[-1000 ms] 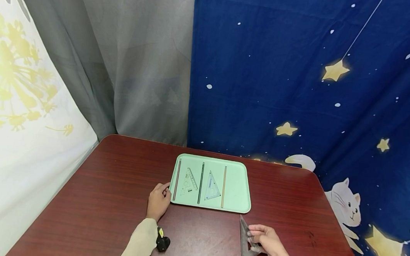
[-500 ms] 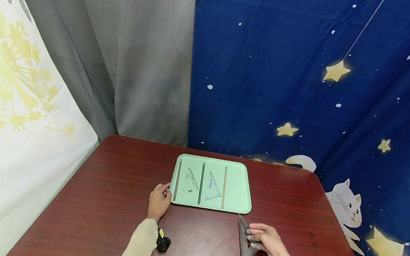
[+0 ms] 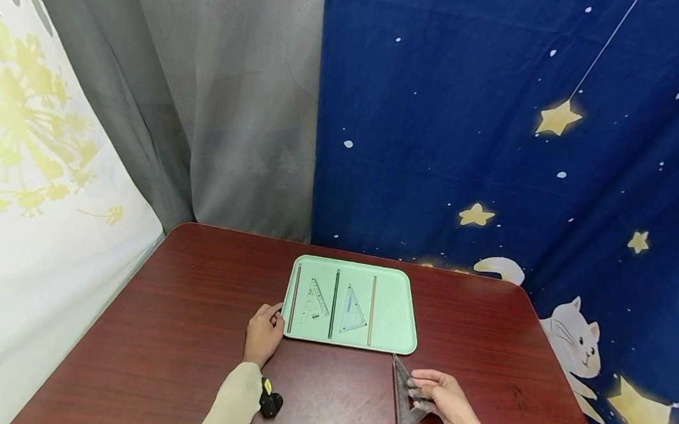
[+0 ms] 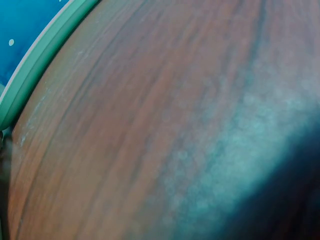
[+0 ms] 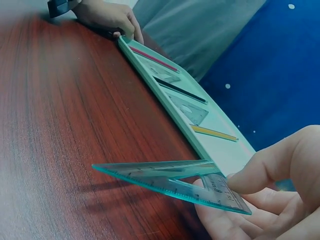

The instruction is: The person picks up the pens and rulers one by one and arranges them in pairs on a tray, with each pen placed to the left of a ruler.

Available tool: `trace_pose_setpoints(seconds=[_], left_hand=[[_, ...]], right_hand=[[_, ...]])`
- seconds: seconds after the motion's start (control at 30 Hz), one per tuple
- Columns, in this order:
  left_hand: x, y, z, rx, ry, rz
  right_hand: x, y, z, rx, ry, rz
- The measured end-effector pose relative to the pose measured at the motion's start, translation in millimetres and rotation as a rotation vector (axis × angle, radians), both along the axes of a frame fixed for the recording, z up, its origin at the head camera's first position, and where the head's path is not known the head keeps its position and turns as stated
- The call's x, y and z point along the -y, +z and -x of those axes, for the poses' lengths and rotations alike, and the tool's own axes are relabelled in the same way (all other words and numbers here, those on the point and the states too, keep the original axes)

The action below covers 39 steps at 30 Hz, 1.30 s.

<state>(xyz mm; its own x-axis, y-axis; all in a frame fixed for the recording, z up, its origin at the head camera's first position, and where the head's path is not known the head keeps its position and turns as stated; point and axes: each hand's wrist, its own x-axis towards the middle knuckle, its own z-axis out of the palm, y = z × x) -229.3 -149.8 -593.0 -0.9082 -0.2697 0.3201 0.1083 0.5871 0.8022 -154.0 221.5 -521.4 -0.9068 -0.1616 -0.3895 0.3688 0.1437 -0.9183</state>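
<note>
In the head view a mint-green tray (image 3: 394,317) lies on the table with a red pencil (image 3: 294,299), a black pencil (image 3: 334,304) and a yellow pencil (image 3: 371,310) in it. Between them lie two clear set squares, one set square (image 3: 317,300) on the left and a bluish set square (image 3: 353,312) on the right. My left hand (image 3: 264,334) holds the tray's near left corner. Just in front of the tray's near right corner, my right hand (image 3: 442,400) pinches a third clear set square (image 5: 165,182) by one end, tilted over the table.
The dark red wooden table (image 3: 209,282) surrounds the tray. Behind it hang a grey curtain (image 3: 253,105) and a blue star-patterned curtain (image 3: 437,114). A white patterned cloth (image 3: 55,255) hangs at the left.
The set square in my right hand has shifted slightly left and turned a little. The left hand and the tray stay in place.
</note>
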Motion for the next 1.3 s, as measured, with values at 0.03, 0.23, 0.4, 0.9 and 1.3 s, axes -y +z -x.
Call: trace_pose_setpoints(seconds=[0.03,0.23,0.4,0.9,1.3], left_hand=[[0,0.0,-0.1,0.0,0.0,-0.001],[-1,-0.2,-0.1,-0.009,0.014,-0.011],[-1,-1.0,0.6,-0.016,0.023,-0.005],[0,0.9,-0.2,-0.001,0.017,-0.006],[0,2.1,0.1,0.031,0.009,-0.013]], right_hand=[[0,-0.3,0.2,0.0,0.0,0.001],[0,0.0,0.5,-0.002,0.003,-0.005],[0,1.6,1.3,-0.003,0.013,0.026],[2,4.0,15.0,-0.021,-0.029,0.11],[5,7.9,27.8,-0.026,-0.061,0.096]])
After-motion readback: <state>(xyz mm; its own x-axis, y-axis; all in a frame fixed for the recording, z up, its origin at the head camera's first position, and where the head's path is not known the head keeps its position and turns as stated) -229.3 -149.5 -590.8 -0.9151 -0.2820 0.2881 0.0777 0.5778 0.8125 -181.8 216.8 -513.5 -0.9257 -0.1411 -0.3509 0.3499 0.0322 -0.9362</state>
